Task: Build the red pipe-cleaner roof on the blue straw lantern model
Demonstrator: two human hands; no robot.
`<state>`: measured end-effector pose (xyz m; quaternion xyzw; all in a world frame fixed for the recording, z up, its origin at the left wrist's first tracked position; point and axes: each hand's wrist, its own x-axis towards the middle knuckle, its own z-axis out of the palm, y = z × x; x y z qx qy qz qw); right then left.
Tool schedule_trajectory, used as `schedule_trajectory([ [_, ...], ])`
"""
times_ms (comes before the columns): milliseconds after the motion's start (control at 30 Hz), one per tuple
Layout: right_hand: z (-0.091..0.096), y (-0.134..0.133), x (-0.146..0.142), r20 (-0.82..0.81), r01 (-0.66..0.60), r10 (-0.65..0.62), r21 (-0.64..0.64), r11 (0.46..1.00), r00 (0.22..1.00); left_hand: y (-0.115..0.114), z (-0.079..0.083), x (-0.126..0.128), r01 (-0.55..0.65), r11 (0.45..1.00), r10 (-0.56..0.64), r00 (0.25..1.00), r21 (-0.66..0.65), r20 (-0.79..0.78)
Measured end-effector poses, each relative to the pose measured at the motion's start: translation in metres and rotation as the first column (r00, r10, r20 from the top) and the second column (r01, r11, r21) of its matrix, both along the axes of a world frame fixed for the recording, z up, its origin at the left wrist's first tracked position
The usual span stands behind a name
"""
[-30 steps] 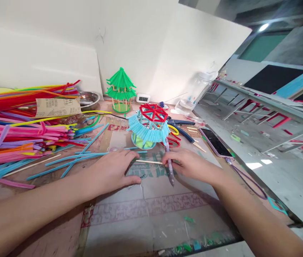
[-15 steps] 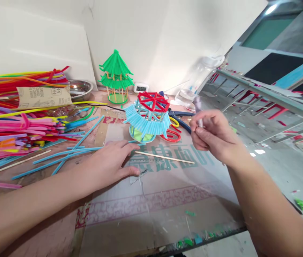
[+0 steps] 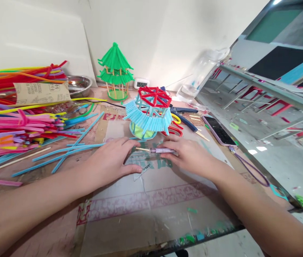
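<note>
My left hand (image 3: 115,157) lies on the board with thumb and fingers spread, pressing down at a clear set square (image 3: 141,172) and the end of a thin wooden stick (image 3: 142,149). My right hand (image 3: 185,151) is closed round a pale purple pen (image 3: 155,150), which lies low along the stick, close to the left fingertips. The right hand covers the stick's other end. Just beyond both hands stands a small pavilion model (image 3: 151,114) with a light blue pipe-cleaner roof, a red top frame and a green base.
Bundles of pipe cleaners (image 3: 20,123) fill the left side, near a metal bowl (image 3: 83,85). A green pavilion (image 3: 115,73) and a small digital clock (image 3: 141,84) stand behind. Blue-handled pliers (image 3: 186,122), a phone (image 3: 218,131) and a clear bottle (image 3: 201,73) are on the right.
My right hand has come down and left with the pen, from above the right side to the stick. The phone and pliers' handles now show more. My left hand stays in place.
</note>
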<state>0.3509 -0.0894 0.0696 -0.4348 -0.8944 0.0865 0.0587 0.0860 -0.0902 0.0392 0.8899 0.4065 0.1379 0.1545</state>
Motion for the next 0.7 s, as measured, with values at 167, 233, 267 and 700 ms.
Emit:
schedule_trajectory([
  [167,-0.010,0.009,0.001,-0.079,-0.015,0.010,-0.057,0.998,0.997,0.003,-0.002,-0.001,0.016,0.999,-0.015,0.999,-0.032,0.039],
  [233,-0.013,0.010,-0.001,-0.101,-0.037,0.031,-0.050,0.998,0.994,0.003,-0.001,-0.001,0.010,0.999,-0.008,0.999,-0.041,0.042],
  [267,-0.014,0.011,-0.002,-0.109,-0.045,0.039,-0.050,0.998,0.993,0.003,-0.001,-0.001,0.007,0.999,-0.005,0.999,-0.044,0.043],
  [700,-0.010,0.004,-0.005,-0.077,-0.037,0.030,-0.091,0.995,0.997,0.006,-0.003,-0.002,0.029,0.997,-0.025,0.998,-0.073,0.052],
])
